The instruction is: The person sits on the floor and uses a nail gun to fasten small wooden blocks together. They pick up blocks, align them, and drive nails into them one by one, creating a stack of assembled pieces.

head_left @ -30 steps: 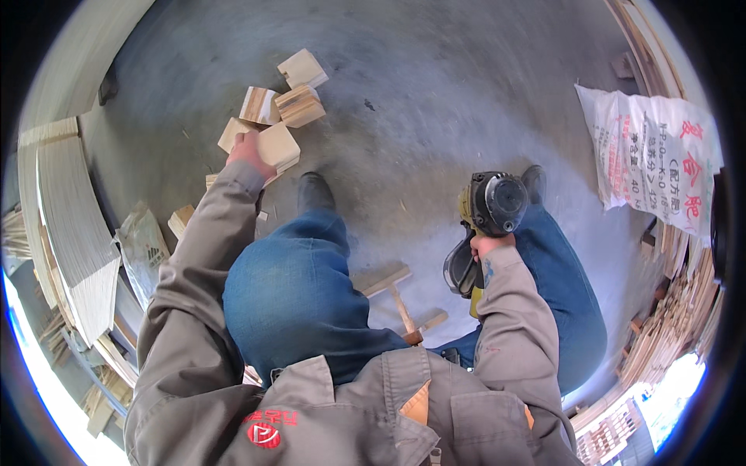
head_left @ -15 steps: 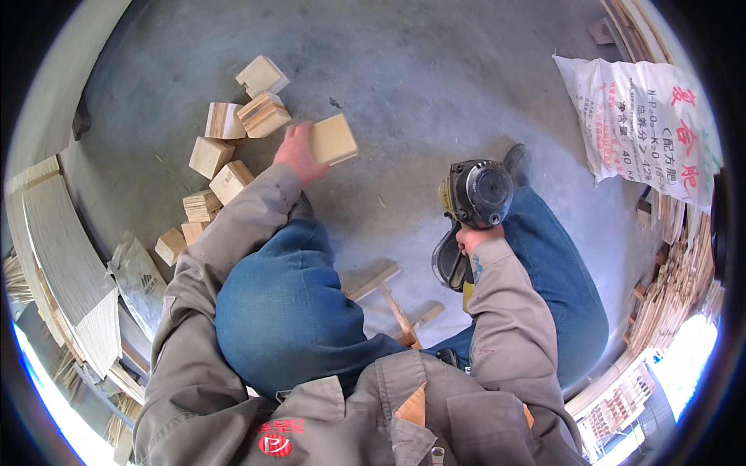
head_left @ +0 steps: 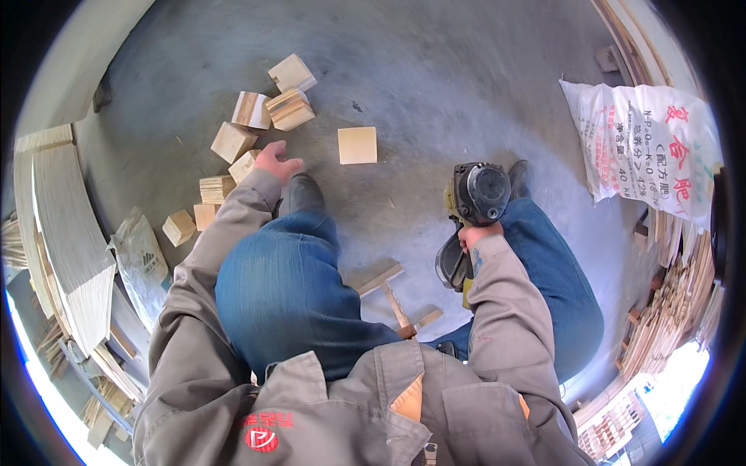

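Block (head_left: pixel 357 146) is down: half a second ago the left grip (head_left: pixel 277 162) holds it, now it sits alone on the floor (head_left: pixel 420 93), forward of the left shoe (head_left: pixel 305 196), apart from the other blocks (head_left: pixel 233 142). Left grip is empty, fingers loosely spread, back beside those blocks; can't tell if it touches one. Right grip (head_left: pixel 478 235) stays closed on the yellow-black tool (head_left: pixel 483 194). Net, my read: one block placed, left grip freed, tool not on the block.
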Motion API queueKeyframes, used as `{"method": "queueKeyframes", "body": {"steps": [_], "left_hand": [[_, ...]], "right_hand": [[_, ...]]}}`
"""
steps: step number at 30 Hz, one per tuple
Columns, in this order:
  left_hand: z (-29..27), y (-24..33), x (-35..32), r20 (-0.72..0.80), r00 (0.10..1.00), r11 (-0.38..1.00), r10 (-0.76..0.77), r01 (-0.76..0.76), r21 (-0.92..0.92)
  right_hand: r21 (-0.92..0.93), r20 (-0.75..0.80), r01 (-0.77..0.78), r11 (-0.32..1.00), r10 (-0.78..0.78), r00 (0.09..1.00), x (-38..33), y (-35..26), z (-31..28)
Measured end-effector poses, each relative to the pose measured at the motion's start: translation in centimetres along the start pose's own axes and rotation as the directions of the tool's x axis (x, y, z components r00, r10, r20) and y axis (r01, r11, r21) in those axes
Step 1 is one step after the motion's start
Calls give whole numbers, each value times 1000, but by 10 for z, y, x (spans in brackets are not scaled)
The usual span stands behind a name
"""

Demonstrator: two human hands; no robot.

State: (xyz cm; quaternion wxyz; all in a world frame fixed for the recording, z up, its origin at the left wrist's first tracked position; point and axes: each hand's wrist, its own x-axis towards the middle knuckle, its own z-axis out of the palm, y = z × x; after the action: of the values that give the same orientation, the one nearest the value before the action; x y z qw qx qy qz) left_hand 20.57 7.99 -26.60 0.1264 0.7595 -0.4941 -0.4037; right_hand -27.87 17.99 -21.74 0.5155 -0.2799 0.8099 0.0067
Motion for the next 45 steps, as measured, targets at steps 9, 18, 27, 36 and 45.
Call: {"method": "queueKeyframes", "body": {"steps": [9, 18, 27, 36, 45], "left_hand": [[-147, 143, -73, -72, 912, 878, 404, -408, -250], [-152, 282, -245, -179, 711, 662, 680, -701, -266], [-148, 248, -197, -545, 806, 552, 231, -570, -609], [-199, 254, -192, -473, 875, 280, 103, -482, -830], [-210, 250, -196, -512, 858, 308, 47, -500, -810]], "right_hand": [[-29, 24, 27, 999, -26, 999, 7, -5, 4], [-196, 14, 24, 980, -22, 1000, 0, -2, 0], [-418, 131, 136, 898, -89, 987, -10, -14, 9], [-276, 132, 484, 831, -466, 875, -70, -65, 10], [-151, 221, 680, 717, -647, 730, -72, -151, 41]]}}
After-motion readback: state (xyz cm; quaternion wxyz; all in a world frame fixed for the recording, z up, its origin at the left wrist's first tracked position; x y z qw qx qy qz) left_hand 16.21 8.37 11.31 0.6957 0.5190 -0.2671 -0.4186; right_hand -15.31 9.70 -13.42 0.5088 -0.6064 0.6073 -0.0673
